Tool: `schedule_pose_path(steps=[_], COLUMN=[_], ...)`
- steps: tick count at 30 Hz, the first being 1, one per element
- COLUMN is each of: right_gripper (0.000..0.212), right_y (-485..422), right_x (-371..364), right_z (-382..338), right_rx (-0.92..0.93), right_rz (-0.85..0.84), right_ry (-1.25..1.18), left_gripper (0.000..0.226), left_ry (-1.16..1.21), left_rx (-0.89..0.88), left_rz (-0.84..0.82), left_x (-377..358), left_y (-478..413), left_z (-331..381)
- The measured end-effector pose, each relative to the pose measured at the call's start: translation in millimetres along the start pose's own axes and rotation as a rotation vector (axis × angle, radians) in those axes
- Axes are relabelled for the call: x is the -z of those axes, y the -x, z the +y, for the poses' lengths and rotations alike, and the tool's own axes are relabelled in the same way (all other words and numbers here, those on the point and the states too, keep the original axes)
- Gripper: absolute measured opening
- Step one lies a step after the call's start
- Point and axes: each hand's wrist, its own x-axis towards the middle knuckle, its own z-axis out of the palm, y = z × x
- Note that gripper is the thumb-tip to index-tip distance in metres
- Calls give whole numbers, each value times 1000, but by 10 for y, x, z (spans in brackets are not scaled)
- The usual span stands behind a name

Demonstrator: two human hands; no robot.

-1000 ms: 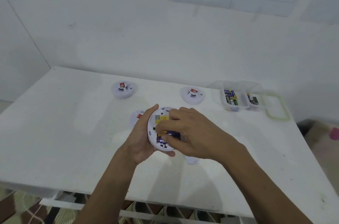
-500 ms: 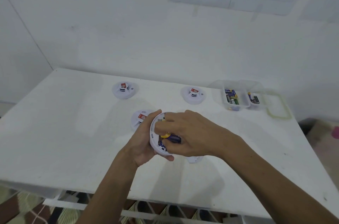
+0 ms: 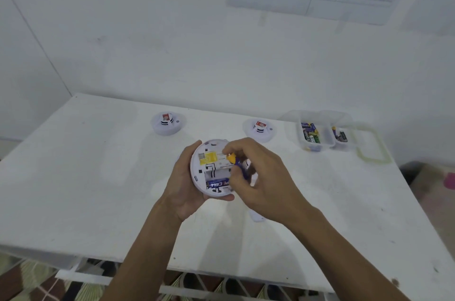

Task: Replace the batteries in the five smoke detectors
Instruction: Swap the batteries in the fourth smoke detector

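My left hand (image 3: 183, 185) grips a white round smoke detector (image 3: 209, 172), its open back tilted toward me above the table. One blue battery (image 3: 218, 183) lies in the lower slot of its compartment. The slot above it shows bare. My right hand (image 3: 258, 177) pinches a second blue battery with a yellow end (image 3: 235, 162), lifted at an angle over the detector's right side. Two more detectors stand further back: one at the left (image 3: 168, 123), one in the middle (image 3: 258, 129).
Two clear plastic tubs with loose batteries (image 3: 310, 136) (image 3: 341, 136) stand at the back right beside a green-rimmed lid (image 3: 373, 148). A small white cover piece (image 3: 257, 217) lies on the white table (image 3: 98, 177) under my right wrist. A wall rises behind the table.
The right hand has lifted a battery up out of the detector's upper slot. The detector has turned so its open back faces me more, hiding the detector behind my left hand.
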Motion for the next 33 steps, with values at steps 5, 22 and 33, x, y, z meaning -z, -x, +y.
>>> schedule_pose_path(steps=[5, 22, 33], right_gripper=[17, 12, 17], right_y=[33, 55, 2], right_x=[-14, -271, -383], right_z=[-56, -178, -108], right_rx=[-209, -458, -609], right_rz=[87, 227, 261], right_ry=[-92, 15, -156], left_gripper=[50, 57, 44], left_ry=[48, 9, -118], left_rx=[-34, -198, -332], left_rz=[-43, 45, 127], left_x=[-32, 71, 112], left_y=[-9, -130, -206], left_z=[34, -20, -133])
